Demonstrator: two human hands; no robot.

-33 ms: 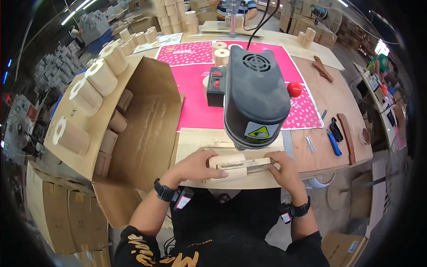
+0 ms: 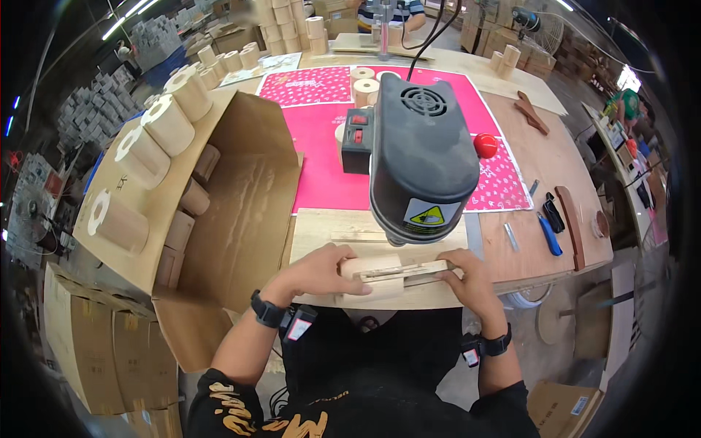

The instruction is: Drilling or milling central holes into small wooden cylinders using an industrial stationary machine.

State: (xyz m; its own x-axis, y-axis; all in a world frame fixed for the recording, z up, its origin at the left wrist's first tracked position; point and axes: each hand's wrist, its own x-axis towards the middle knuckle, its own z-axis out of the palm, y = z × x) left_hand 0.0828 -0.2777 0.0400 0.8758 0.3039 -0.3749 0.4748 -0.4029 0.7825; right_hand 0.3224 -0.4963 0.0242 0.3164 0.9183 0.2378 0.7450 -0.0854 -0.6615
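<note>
My left hand is closed round the left end of a pale wooden cylinder, which lies on its side under the black machine head. A narrow wooden strip runs along the cylinder's upper side and juts out to the right. My right hand pinches the strip's right end between thumb and fingers. Beneath both pieces is a light wooden board at the bench's front edge. Whether the strip sits in a groove of the cylinder is hard to make out.
An open cardboard box at the left holds wooden cylinders, with several more cylinders on its flap. Right of the machine lie blue-handled pliers and a brown wooden piece. A red ball knob sticks out from the machine. A person sits across the bench.
</note>
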